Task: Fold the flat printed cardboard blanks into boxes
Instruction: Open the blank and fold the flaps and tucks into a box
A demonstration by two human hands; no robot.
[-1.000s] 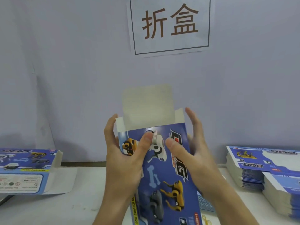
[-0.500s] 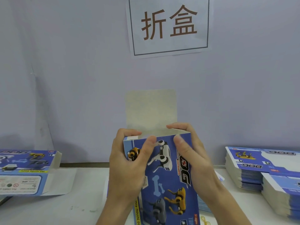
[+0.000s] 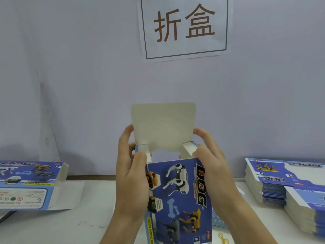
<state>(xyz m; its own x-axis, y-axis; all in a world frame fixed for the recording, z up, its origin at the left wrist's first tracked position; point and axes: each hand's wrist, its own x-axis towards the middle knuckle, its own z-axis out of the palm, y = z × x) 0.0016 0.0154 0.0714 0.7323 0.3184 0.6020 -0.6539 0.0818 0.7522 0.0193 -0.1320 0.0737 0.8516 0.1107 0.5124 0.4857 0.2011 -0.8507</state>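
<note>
A half-formed blue box [image 3: 177, 196] printed with toy dogs is held upright above the tabletop [image 3: 52, 226], its tall lid flap [image 3: 163, 125] standing open and its two small side flaps [image 3: 189, 148] angled inward. The left hand [image 3: 133, 184] grips the box's left wall, fingers curled round its upper corner; the right hand [image 3: 209, 164] clamps the right wall, thumb by the side flap. To close it cleanly, both side flaps likely need pressing flat first, then the lid creased along its scored line and its edge tucked inside the front panel. Left of the box, a folded box [image 3: 28, 184] lies on its side; right of it rise stacks of flat blanks [image 3: 274, 182]. Behind the box, a paper sign [image 3: 184, 27] hangs on the pale wall [image 3: 79, 85].
</note>
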